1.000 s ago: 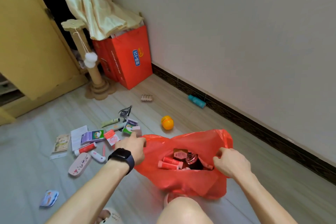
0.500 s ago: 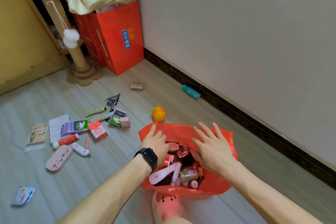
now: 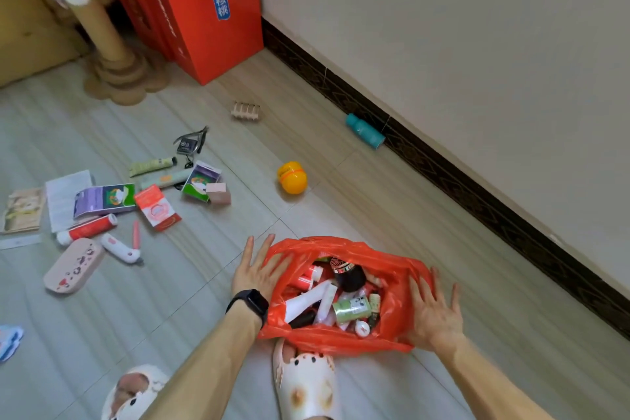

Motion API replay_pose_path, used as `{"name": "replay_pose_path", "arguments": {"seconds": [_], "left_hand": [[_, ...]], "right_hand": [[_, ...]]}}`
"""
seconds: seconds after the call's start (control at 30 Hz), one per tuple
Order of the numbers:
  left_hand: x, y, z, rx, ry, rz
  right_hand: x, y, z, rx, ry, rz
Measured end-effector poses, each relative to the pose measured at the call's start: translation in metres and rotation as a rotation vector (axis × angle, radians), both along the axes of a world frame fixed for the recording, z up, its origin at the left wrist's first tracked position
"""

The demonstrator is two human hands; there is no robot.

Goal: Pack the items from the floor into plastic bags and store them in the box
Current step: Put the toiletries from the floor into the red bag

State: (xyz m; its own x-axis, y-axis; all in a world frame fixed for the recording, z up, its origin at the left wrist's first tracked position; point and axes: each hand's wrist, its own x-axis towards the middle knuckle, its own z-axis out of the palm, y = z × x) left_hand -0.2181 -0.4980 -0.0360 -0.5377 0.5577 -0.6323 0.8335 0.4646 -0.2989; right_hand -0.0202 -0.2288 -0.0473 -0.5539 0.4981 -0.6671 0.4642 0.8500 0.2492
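A red plastic bag [image 3: 397, 324] sits open on the floor [image 3: 204, 290], right at the toe of a person's slipper [image 3: 305, 382], and is filled with toiletries: a white tube [image 3: 306, 300], a green jar [image 3: 351, 309] and a dark round bottle [image 3: 349, 278] show on top. The left hand [image 3: 254, 271], a black watch [image 3: 250, 303] at its wrist, lies open with straight, spread fingers against the bag's left edge. The right hand [image 3: 434, 314], equally open and splayed, rests on the bag's right side. Left of the bag and well apart from it, more items lie scattered: a pink case [image 3: 74, 265], a red tube [image 3: 89, 228], a purple box [image 3: 104, 199] and a red packet [image 3: 157, 210]. Beyond the bag sits a yellow ball [image 3: 292, 177]. Farther beyond, a teal bottle [image 3: 364, 130] lies against the skirting, and a red carton [image 3: 204, 3] stands by the wall.
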Motion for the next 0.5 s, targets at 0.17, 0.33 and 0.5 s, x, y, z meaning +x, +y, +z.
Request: {"name": "replay_pose_path", "arguments": {"seconds": [0.17, 0.33, 0.5], "left_hand": [[-0.01, -0.005, 0.026, 0.262, -0.179, 0.057], [-0.027, -0.019, 0.103, 0.45, -0.171, 0.077], [-0.033, -0.064, 0.182, 0.479, -0.113, 0.183]], "right_hand": [[-0.016, -0.01, 0.033, -0.02, 0.072, 0.015], [-0.038, -0.052, 0.1, -0.205, 0.413, 0.211], [-0.078, -0.125, 0.171, -0.423, 0.757, 0.332]]}}
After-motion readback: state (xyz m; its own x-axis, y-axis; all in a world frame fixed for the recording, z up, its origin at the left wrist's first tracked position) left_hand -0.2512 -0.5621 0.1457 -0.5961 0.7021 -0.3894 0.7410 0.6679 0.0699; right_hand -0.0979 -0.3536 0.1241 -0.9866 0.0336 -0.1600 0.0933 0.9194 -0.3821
